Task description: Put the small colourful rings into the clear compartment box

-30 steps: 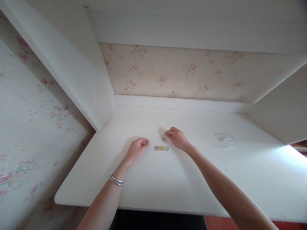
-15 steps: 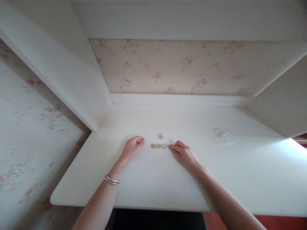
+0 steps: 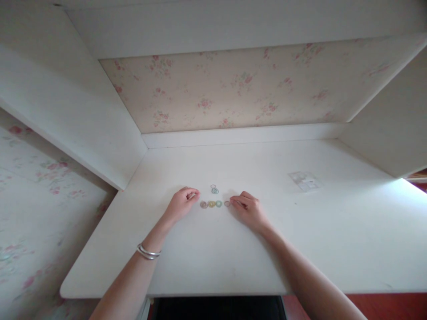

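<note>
A row of thin coloured rings, which look like small elastic bands, lies on the white desk: a pinkish-brown group (image 3: pixel 203 205), a yellow group (image 3: pixel 211 204) and a green group (image 3: pixel 219 204). At the right end, slightly apart, is a single pink ring (image 3: pixel 227 203). My right hand (image 3: pixel 248 210) rests beside it with fingers closed, the fingertips at or just above the ring's right edge. To the left of the row, my left hand (image 3: pixel 183 203) is closed, thumb against forefinger, and nothing shows in it. Behind the row lies a small loose pile of bluish rings (image 3: pixel 215 190) with a pink one.
A clear plastic bag (image 3: pixel 305 181) lies on the white desk (image 3: pixel 213 258) to the right. White side panels (image 3: pixel 100 120) and a floral-papered back wall (image 3: pixel 233 89) enclose the desk. A black seat (image 3: pixel 218 307) is below the front edge.
A single pink ring now shows on the desk at the right end of the row, by my right fingertips. My right hand has lifted slightly from there. The view has tilted and shifted.
</note>
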The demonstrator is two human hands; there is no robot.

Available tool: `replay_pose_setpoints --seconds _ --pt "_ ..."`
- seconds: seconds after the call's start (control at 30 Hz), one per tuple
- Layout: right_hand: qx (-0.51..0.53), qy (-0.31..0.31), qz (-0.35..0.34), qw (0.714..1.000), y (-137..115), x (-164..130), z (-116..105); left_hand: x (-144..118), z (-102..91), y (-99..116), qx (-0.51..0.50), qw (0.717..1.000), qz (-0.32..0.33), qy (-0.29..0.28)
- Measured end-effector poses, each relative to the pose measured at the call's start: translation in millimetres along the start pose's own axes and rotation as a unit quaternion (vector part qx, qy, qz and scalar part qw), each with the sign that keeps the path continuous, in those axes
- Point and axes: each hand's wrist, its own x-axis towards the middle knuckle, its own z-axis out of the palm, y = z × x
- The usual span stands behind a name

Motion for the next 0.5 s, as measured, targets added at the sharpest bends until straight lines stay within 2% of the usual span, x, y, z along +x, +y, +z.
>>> replay_pose_setpoints --seconds 0.1,0.2,0.33,0.5 --pt "0.036 0.043 0.055 0.997 4.4 3.3 -5.1 21.0 9.0 13.3 0.090 0.992 0.087 -0.006" --pt "0.045 0.062 0.071 0.995 7.9 4.7 -7.6 39.8 20.9 18.4 0.166 0.978 0.118 -0.035" --pt "0.034 0.044 0.065 0.996 8.2 4.8 -8.5 54.1 31.9 18.0 0.241 0.958 0.140 -0.069" --pt "-0.011 -0.011 0.026 1.000 7.2 1.5 -7.5 61.0 34.2 17.8 0.271 0.948 0.142 -0.085"
